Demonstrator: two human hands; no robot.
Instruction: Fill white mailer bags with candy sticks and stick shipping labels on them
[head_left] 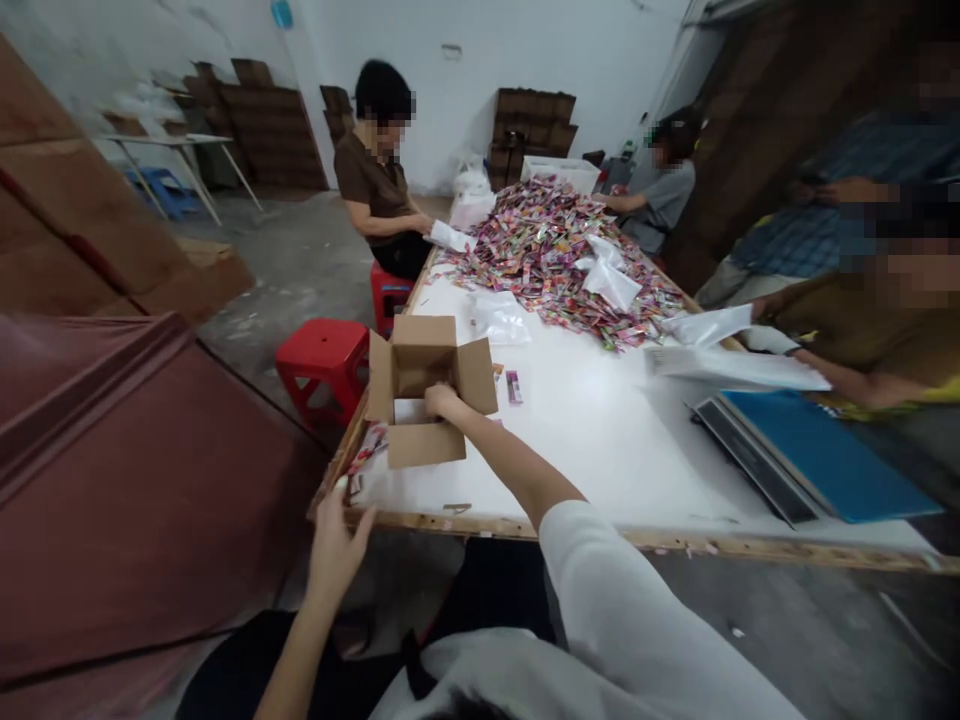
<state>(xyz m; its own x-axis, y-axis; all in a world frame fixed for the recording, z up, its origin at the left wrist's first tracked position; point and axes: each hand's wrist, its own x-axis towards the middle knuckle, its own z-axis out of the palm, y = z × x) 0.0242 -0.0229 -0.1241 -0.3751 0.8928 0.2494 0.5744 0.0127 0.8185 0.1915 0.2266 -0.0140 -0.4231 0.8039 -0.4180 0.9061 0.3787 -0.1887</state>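
Observation:
An open cardboard box (426, 447) stands on the white table near its left front corner, its flaps folded outward. My right hand (442, 400) reaches down inside the box, over a white flat item (409, 411) in it. The fingers of that hand are mostly hidden, so any grip cannot be made out. At the table's left front corner is my left hand (337, 535), fingers apart and holding nothing. Close to it lie some red and white packets (367, 447) between the box and the table edge. Right of the box lies a small purple packet (514, 387).
A large heap of colourful sachets (555, 250) covers the far table, with clear plastic bags (501, 318) around it. Several people sit or stand along the sides. A blue board (825, 450) lies at right, a red stool (322, 360) stands left, and a reddish covered bulk (135, 480) fills the near left.

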